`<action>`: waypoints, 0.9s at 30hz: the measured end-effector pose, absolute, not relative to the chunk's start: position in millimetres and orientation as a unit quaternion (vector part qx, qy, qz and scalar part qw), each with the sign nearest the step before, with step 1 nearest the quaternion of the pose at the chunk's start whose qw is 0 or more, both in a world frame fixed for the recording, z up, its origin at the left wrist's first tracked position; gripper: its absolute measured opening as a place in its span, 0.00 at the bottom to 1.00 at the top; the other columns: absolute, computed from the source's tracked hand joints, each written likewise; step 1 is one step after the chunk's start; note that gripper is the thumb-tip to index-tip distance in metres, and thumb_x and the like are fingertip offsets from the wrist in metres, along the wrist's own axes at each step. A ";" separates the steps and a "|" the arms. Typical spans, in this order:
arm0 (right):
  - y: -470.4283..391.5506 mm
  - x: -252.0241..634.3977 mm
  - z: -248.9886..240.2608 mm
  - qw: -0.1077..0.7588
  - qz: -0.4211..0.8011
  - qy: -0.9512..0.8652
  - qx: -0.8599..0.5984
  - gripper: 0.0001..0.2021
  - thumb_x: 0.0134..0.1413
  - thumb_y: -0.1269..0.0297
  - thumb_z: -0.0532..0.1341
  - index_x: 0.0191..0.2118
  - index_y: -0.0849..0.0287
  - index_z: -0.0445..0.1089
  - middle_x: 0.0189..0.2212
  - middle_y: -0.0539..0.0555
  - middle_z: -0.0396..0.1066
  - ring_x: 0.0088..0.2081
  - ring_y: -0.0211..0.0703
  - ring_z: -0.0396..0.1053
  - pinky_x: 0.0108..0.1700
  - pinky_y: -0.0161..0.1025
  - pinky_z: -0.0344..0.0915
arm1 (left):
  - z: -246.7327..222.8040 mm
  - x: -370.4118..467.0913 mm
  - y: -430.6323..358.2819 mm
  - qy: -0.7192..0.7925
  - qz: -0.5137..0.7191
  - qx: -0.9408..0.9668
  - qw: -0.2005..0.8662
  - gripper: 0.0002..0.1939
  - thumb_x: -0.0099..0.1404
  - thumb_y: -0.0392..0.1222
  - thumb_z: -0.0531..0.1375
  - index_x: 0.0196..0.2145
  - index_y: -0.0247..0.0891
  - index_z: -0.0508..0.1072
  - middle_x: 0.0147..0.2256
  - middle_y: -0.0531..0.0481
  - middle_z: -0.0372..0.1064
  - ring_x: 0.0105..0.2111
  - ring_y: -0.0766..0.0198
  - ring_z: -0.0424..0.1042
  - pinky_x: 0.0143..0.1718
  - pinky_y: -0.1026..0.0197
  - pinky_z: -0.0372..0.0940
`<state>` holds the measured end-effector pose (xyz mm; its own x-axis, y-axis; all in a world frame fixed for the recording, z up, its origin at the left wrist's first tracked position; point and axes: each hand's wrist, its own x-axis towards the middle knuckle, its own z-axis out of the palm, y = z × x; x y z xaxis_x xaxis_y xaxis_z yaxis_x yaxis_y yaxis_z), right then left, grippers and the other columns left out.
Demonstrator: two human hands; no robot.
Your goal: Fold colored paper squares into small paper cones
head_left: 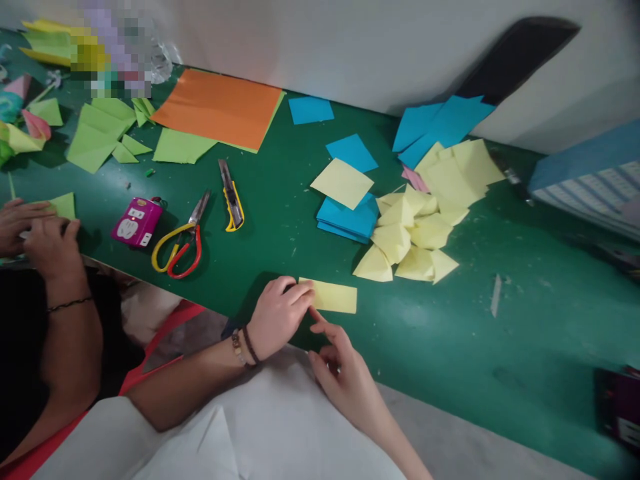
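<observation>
A pale yellow paper (337,297), folded into a narrow strip, lies flat at the table's near edge. My left hand (280,315) holds its left end, fingers bent together and pressing down on it. My right hand (345,370) is just below the strip with the index finger stretched toward the lower left corner. That fingertip is at the paper's edge by my left fingers; whether it touches is hard to tell. The right thumb stands apart, and nothing shows between the fingers. Beyond the strip, folded pale yellow paper pieces (395,241) are heaped together.
Blue paper squares (345,220) are stacked behind the strip. Scissors (186,250), a yellow cutter knife (233,200) and a purple socket block (136,223) lie left. Orange sheets (220,110) are at the back. A co-worker's hands (53,243) handle green paper at far left.
</observation>
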<state>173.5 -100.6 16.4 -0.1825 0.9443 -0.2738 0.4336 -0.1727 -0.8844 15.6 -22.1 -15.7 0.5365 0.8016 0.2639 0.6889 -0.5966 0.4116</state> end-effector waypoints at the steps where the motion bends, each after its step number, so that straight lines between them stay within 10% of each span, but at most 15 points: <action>1: -101.9 173.1 15.8 0.261 0.502 -0.581 -0.584 0.10 0.58 0.67 0.53 0.46 0.53 0.58 0.57 0.63 0.67 0.20 0.30 0.65 0.22 0.32 0.65 | -15.6 15.5 -22.1 0.429 0.217 0.867 0.130 0.08 0.68 0.34 0.57 0.43 0.36 0.74 0.50 0.51 0.73 0.43 0.57 0.64 0.43 0.54 0.66; 18: -117.7 188.5 9.9 0.285 0.553 -0.437 -0.650 0.13 0.63 0.56 0.53 0.50 0.52 0.56 0.68 0.67 0.45 0.20 0.28 0.65 0.25 0.37 0.70 | -9.2 15.6 -20.8 0.428 0.213 0.870 0.116 0.09 0.70 0.36 0.56 0.43 0.36 0.75 0.47 0.51 0.75 0.42 0.58 0.65 0.43 0.55 0.66; 27: -123.5 210.0 13.9 0.295 0.449 -0.457 -0.709 0.12 0.63 0.53 0.53 0.46 0.55 0.59 0.60 0.66 0.63 0.18 0.30 0.65 0.23 0.36 0.69 | -7.3 13.7 -18.0 0.415 0.197 0.879 0.129 0.10 0.70 0.36 0.54 0.44 0.36 0.75 0.48 0.50 0.74 0.43 0.58 0.65 0.43 0.54 0.64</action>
